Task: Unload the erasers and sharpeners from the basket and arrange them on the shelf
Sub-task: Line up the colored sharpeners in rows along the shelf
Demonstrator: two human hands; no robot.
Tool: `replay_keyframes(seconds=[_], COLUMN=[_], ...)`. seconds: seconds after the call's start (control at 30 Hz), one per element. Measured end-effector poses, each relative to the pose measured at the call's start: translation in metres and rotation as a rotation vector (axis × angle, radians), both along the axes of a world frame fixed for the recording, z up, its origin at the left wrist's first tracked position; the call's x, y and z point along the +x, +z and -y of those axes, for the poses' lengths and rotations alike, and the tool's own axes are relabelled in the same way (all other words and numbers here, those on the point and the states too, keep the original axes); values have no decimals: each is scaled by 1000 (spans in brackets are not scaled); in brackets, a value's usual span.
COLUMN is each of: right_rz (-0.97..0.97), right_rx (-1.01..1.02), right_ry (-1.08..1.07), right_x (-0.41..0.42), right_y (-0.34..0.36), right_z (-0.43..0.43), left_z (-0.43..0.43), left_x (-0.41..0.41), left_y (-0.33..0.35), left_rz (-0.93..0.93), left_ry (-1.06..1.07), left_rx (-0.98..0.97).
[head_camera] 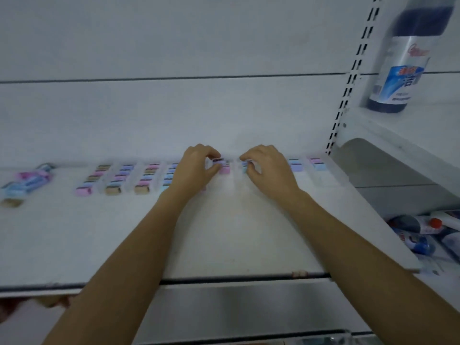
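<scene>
1. An eraser with a dark band (219, 160) is pinched between the thumb and curled fingers of the left hand (196, 168). It is held at the back of the white shelf (224, 232), just above a pink eraser (224, 170) that lies there.
2. A blue eraser (246, 164) is gripped by the curled fingertips of the right hand (270, 168), also at the back of the shelf. The two hands are near each other but apart.
3. Columns of erasers (119, 178) in pink, blue and brown are laid out left of the left hand, running from the back of the shelf toward its front. They are too blurred for more detail.
4. Two short groups of erasers (316, 164) are seen right of the right hand, near the shelf's right end.
5. A loose heap of pink and blue packets (27, 181) lies at the far left, with a brown eraser (11, 202) in front of it.
6. A slotted upright (348, 83) stands at the shelf's right rear corner.
7. A tall bottle (403, 58) with a blue label stands on a higher shelf to the right, and more bottles (418, 235) are seen lower down on that side.
</scene>
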State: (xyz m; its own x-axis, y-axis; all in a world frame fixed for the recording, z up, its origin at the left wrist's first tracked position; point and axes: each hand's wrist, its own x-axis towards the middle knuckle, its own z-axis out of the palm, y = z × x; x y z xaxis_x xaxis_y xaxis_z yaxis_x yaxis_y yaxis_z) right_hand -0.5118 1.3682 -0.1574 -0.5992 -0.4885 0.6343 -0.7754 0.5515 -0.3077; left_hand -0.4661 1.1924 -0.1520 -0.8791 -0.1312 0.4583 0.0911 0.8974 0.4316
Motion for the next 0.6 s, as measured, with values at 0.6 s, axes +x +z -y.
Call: replay_keyframes(seconds=[0.6], right_rz=[-44], right_rx=[138], right_ry=[108], right_x=[7], right_y=[-18], right_z=[1], left_z=[-6], left_x=[4], left_y=[3], left_rz=[161], left_ry=[-23], left_rx=[-210])
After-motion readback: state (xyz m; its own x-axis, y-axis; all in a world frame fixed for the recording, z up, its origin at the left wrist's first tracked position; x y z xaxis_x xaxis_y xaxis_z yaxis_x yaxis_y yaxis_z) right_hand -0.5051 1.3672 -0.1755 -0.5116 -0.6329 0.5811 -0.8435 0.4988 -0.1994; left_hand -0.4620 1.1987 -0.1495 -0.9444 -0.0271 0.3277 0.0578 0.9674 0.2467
